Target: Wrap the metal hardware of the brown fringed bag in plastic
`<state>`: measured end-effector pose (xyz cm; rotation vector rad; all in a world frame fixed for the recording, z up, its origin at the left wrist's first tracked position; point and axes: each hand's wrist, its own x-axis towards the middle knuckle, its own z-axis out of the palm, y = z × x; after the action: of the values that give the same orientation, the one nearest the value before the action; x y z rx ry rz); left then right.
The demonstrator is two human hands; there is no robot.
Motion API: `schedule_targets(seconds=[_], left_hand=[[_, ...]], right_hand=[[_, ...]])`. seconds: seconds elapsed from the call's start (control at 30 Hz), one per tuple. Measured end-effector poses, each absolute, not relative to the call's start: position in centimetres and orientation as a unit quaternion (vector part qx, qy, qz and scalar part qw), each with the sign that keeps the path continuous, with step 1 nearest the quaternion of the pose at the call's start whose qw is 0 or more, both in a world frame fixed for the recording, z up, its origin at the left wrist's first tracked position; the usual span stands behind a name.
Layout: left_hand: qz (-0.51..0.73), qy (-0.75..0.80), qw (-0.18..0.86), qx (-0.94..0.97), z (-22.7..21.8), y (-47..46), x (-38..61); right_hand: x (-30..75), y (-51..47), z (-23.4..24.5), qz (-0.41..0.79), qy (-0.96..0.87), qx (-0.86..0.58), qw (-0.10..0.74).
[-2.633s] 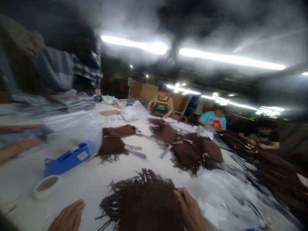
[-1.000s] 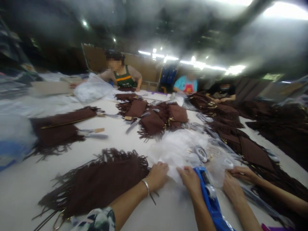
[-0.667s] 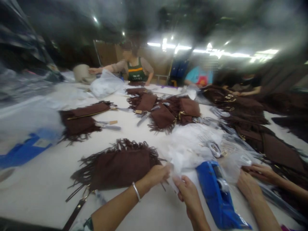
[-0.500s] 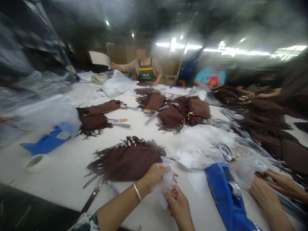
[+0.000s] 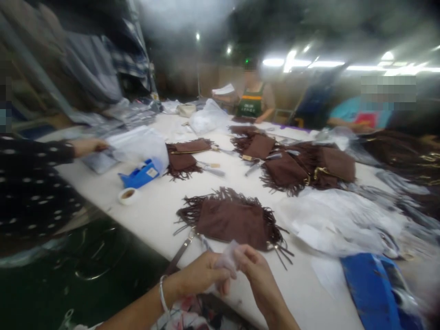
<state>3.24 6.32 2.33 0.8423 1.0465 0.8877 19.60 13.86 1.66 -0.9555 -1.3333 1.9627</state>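
My left hand [image 5: 209, 274], with a silver bangle on the wrist, grips a crumpled, thin, whitish translucent sheet [image 5: 227, 260]. My right hand [image 5: 252, 266] pinches the same sheet from the other side; whether it is paper or plastic I cannot tell. Just beyond both hands, a dark brown fringed bag [image 5: 232, 221] lies flat on the white table [image 5: 154, 217]. Its strap [image 5: 182, 254], with a metal clasp, trails off the bag's near left corner and passes behind my left forearm.
More brown fringed bags [image 5: 285, 169] with tags lie farther back. At right are white wrapping sheets [image 5: 337, 220] and a blue tape dispenser [image 5: 373, 291]. Another blue dispenser [image 5: 139, 174] and a tape roll [image 5: 127, 195] sit at left, near a co-worker's dotted sleeve [image 5: 37, 153]. Other people stand across the table.
The view has swung left, bringing the co-worker at left into sight. My hands have drawn closer together, and the sheet, stretched between them earlier, is now bunched up.
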Motion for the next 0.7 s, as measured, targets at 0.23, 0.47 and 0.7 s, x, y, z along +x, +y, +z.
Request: schedule_targets(seconds=[0.23,0.47,0.7], left_hand=[[0.514,0.568,0.597,0.239,0.1,-1.1,-1.7],[0.531,0.599,0.562,0.208,-1.9,-6.4,-3.4],[0.5,0.581,0.61,0.202,-3.1,-10.7,-6.1]], right_hand=[[13.2,9.8,-0.3,0.705,-0.552,-0.387,0.22],[9.2,5.7,-3.2,0.731,-0.539,-0.386,0.163],[7.5,2.7,-4.9,0.714,-0.593,-0.368,0.062]])
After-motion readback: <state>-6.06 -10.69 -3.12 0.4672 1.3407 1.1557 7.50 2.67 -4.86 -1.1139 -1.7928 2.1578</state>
